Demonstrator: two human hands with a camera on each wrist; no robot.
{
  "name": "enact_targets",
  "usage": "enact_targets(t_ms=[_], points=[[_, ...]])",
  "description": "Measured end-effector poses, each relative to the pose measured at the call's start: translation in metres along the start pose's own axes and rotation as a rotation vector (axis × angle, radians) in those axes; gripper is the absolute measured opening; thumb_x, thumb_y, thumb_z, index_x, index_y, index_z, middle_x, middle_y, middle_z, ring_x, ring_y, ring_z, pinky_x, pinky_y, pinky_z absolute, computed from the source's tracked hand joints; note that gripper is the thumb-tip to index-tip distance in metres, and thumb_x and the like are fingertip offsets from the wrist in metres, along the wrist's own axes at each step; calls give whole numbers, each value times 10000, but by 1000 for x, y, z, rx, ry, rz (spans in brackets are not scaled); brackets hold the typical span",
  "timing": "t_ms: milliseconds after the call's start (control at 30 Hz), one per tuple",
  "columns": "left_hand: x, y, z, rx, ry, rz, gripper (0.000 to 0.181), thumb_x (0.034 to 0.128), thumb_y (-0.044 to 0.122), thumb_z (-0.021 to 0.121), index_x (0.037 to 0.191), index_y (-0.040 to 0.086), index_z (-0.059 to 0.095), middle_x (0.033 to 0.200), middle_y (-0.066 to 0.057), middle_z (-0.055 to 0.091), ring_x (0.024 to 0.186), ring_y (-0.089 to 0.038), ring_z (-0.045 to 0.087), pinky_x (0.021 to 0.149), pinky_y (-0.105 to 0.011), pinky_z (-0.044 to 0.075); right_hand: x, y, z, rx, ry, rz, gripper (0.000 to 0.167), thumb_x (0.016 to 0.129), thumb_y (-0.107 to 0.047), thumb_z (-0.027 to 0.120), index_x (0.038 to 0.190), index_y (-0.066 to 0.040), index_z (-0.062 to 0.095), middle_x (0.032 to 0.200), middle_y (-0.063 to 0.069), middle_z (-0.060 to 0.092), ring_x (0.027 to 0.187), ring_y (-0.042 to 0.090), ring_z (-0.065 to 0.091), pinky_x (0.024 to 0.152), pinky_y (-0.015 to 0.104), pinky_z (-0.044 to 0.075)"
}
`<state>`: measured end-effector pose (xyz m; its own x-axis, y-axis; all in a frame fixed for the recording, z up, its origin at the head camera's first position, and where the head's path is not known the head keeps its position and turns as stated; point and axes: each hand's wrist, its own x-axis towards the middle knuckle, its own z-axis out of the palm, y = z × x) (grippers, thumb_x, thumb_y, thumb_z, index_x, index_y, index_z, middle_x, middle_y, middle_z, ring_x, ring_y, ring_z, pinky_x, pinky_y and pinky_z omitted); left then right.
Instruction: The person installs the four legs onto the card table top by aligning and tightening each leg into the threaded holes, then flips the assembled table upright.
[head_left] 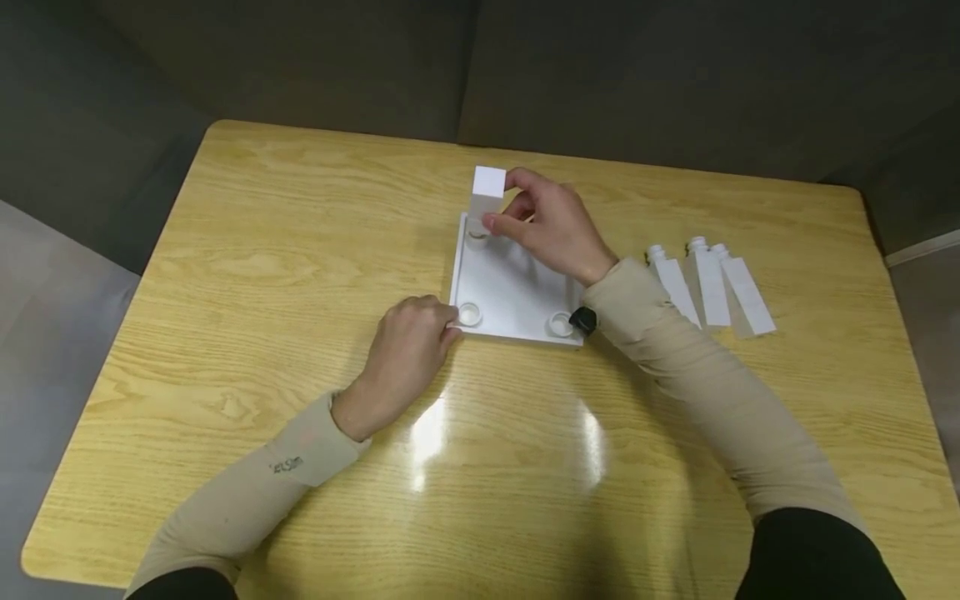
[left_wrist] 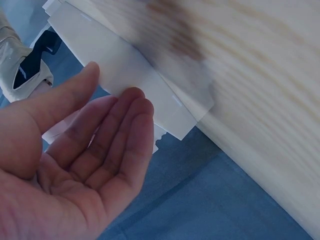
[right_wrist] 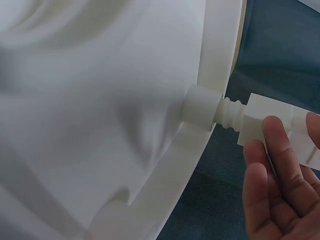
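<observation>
A white square tabletop (head_left: 517,283) with a raised rim lies underside up on the table, with round sockets at its corners. My right hand (head_left: 558,221) holds a white square-sectioned leg (head_left: 488,187) between thumb and fingers, upright over the far left socket (head_left: 477,242). In the right wrist view, the leg's threaded end (right_wrist: 232,114) meets the mouth of that socket (right_wrist: 200,107), with several threads still showing. My left hand (head_left: 405,350) grips the near left corner of the tabletop, thumb and curled fingers at its edge; the left wrist view shows those fingers (left_wrist: 135,120) against the white panel.
To the right, 3 more white legs (head_left: 712,287) lie side by side on the wooden table (head_left: 300,233), threaded ends pointing away. Near left (head_left: 469,314) and near right sockets (head_left: 559,323) hold no leg. A dark partition (head_left: 600,83) stands behind the table.
</observation>
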<state>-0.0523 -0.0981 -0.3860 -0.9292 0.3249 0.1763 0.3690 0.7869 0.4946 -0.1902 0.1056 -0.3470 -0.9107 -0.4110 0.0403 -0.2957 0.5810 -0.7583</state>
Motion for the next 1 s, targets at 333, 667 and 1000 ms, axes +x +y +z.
enact_targets(t_ms=[333, 667, 1000], points=[[1, 2, -3, 7, -4, 5, 178, 886, 17, 893, 1026, -66, 819, 950, -193, 791, 857, -333, 758, 822, -448, 648, 0, 0, -1, -34, -11, 3, 343, 1015, -192, 812, 1251, -18, 635, 938, 119, 798, 734, 240, 635, 662, 314, 400], [0, 2, -2, 6, -11, -2, 201, 887, 12, 893, 1049, -78, 815, 965, -202, 793, 867, -335, 758, 835, -451, 645, 1, 1, 0, -47, -2, 11, 308, 983, -213, 853, 1126, -38, 644, 990, 98, 788, 817, 214, 682, 691, 304, 425], [-2, 0, 2, -2, -12, -6, 202, 877, 6, 899, 1038, -81, 813, 950, -201, 789, 857, -337, 759, 821, -451, 647, 4, 2, 4, -107, 4, 47, 337, 950, -287, 887, 1074, -56, 676, 1124, 100, 766, 928, 235, 706, 733, 343, 485]])
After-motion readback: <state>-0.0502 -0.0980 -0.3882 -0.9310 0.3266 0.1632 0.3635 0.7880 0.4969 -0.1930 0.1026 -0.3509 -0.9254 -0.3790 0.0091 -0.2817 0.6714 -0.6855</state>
